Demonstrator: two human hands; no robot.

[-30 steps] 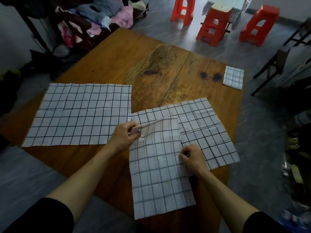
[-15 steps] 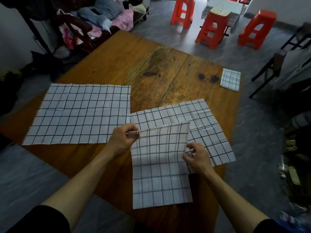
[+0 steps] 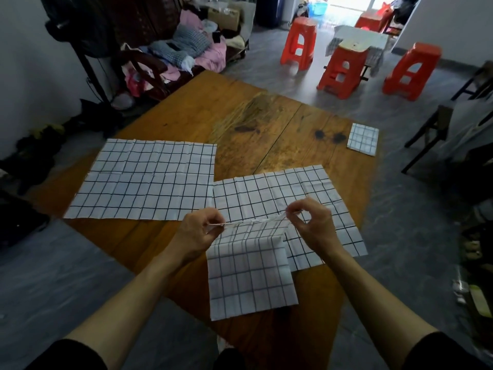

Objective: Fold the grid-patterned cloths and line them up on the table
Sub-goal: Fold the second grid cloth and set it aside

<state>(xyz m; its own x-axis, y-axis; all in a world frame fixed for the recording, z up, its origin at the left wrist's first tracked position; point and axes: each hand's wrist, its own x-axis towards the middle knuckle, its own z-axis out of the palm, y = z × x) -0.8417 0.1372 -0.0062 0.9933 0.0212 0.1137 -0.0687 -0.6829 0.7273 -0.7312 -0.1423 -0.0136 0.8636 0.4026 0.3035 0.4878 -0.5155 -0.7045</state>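
We see a thin white cotton-like cloth with a black grid pattern (image 3: 250,271) held up by its top edge over the near edge of a worn brown wooden table (image 3: 186,110). Our left hand (image 3: 198,232) pinches one upper corner and our right hand (image 3: 310,225) pinches the other, each grip closed between thumb and fingertips. The cloth hangs doubled, so we judge it light, limp and easily creased; corners look like the best places to hold it, since the middle would sag. Beneath it lies a second unfolded grid cloth (image 3: 288,198), flat and faintly creased. A third unfolded grid cloth (image 3: 146,180) lies flat to the left. A small folded grid cloth square (image 3: 363,139) sits at the table's far right corner.
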